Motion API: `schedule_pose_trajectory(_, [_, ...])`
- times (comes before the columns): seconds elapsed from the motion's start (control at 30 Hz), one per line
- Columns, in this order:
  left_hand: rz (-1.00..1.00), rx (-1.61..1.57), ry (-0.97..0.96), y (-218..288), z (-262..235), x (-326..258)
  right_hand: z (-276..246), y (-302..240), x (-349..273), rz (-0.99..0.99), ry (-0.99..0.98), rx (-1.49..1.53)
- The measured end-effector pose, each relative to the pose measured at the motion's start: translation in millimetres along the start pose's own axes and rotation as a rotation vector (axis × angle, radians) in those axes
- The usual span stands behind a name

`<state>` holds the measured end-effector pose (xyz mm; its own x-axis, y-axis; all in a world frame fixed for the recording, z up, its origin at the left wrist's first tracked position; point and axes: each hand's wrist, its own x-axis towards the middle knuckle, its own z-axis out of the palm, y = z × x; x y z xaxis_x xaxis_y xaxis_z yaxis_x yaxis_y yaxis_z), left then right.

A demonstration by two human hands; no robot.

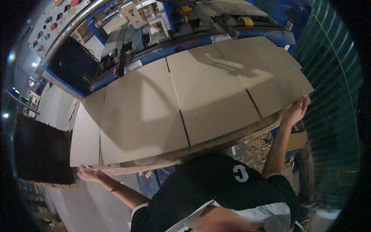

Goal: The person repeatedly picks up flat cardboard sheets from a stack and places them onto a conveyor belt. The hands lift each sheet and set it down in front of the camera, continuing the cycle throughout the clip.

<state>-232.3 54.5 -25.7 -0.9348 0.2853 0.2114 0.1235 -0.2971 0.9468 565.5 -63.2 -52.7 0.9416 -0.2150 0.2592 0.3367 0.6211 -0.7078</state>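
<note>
A wide stack of flat brown cardboard box blanks (212,96), with dark slots and crease lines, spans the space in front of me. Its far edge rests at the blue-framed machine. At the near left corner, my left hand (89,173) has its fingers curled at the stack's edge, partly hidden beneath it. My right hand (296,111) grips the near right corner with bent fingers. Several layers show along the near edge, and the top blank lies nearly flat.
Beyond the cardboard stands the machine with a blue rail (181,48). A button panel (52,27) is at the upper left. Another dark-sided cardboard stack (42,150) stands at left, a green corrugated wall (336,108) at right. Cardboard scraps (253,149) lie on the floor below.
</note>
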Motion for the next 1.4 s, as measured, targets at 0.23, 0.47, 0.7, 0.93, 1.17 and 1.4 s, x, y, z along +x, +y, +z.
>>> schedule_pose_trajectory(0.23, [-0.082, -0.287, -0.626, -30, -6, 55, 29, -41, 42, 0.246, -0.490, -0.034])
schedule_pose_trajectory(0.47, [0.002, 0.079, -0.621, 49, -41, -68, 18, -170, -73, -0.274, -0.632, -0.456])
schedule_pose_trajectory(0.7, [0.701, 0.387, -1.444, 56, 17, -210, 8, -120, -153, -0.749, -2.011, -0.519])
schedule_pose_trajectory(0.93, [1.063, 0.750, -1.703, 66, 52, -228, 17, -87, -148, -0.850, -2.135, -0.474])
schedule_pose_trajectory(1.17, [1.177, 0.627, -1.629, 50, 79, -215, 57, -28, -126, -1.044, -2.139, -0.622])
schedule_pose_trajectory(1.4, [1.103, 0.447, -1.574, 46, 131, -241, 120, 4, -90, -0.938, -2.101, -0.980])
